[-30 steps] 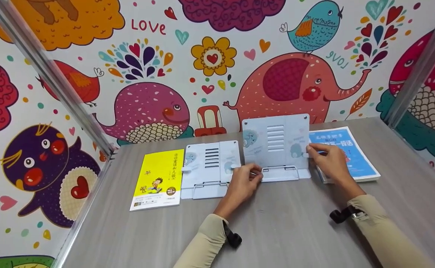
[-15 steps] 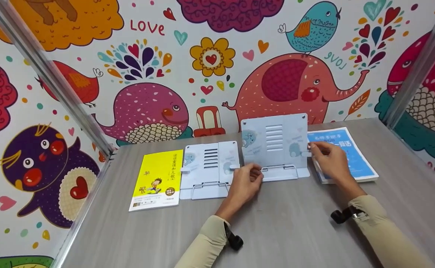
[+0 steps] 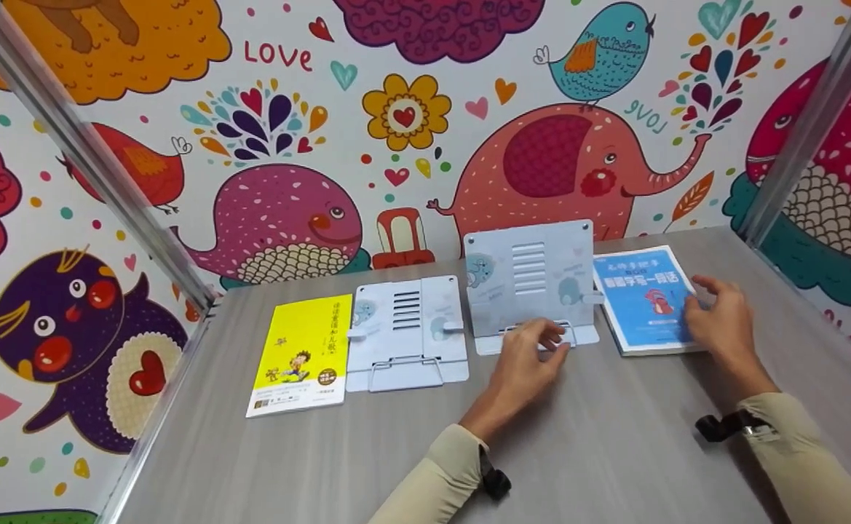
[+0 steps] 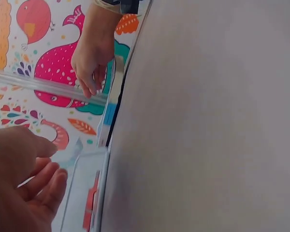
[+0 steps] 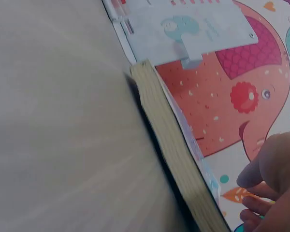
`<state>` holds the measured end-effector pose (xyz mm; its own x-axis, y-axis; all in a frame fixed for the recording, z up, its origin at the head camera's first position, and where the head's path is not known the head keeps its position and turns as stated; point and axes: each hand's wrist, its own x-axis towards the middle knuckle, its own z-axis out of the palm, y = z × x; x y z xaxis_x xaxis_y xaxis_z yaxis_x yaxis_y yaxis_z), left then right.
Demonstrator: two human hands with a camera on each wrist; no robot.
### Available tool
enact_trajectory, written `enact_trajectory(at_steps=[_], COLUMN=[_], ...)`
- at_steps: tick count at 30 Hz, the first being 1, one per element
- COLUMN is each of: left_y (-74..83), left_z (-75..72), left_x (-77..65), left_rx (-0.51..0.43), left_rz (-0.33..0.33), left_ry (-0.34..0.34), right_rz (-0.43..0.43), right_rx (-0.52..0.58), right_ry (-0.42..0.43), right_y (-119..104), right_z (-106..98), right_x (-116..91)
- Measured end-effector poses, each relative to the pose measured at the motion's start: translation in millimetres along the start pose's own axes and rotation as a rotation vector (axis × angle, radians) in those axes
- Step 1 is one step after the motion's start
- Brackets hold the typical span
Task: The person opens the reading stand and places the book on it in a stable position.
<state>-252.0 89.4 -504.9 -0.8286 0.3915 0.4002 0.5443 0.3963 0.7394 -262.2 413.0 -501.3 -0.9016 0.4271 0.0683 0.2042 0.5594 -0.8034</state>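
Observation:
My right hand [image 3: 727, 327] is at the right edge of a thick blue book [image 3: 632, 298], fingers bent loosely. The right wrist view shows the book's page block [image 5: 169, 135], with a gap between thumb and fingers. My left hand [image 3: 523, 371] hovers in front of a raised white book stand [image 3: 494, 309], overlapping its wire page holder in the head view. In the left wrist view its thumb and fingers are apart with nothing between them. A small white side clip [image 3: 592, 298] sticks out from the stand's right edge.
A second white book stand [image 3: 410, 346] leans low to the left, its wire holder in front. Beside it lies a yellow book [image 3: 305, 320]. Behind the grey table [image 3: 309, 466] rises a cartoon-printed wall [image 3: 461, 131], with metal posts at both sides.
My right hand has left the raised stand's side clip and moved right to the blue book's far edge. My left hand has shifted right, away from the stand's lower left corner.

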Motion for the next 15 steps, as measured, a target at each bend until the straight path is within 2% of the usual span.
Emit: enact_trajectory(at_steps=[3,8,12,15], left_y=[7.6,17.9,23.5,24.5], left_z=[18.7,50.6,68.7,78.1], left_x=[5.1,15.2,23.5,28.8], left_rx=[-0.035,-0.131,-0.155,-0.165], left_rz=[-0.024,-0.110,-0.197,-0.262], left_ry=[-0.063,-0.138,-0.141,-0.108], right_rz=[0.016,0.010,-0.009,-0.021], right_rx=[-0.029,-0.081,-0.098,-0.089], right_ry=[-0.042,-0.092,-0.115,-0.129], right_y=[7,14,16,17], right_z=[-3,-6,-5,-3], right_x=[0,-1,-1,-1])
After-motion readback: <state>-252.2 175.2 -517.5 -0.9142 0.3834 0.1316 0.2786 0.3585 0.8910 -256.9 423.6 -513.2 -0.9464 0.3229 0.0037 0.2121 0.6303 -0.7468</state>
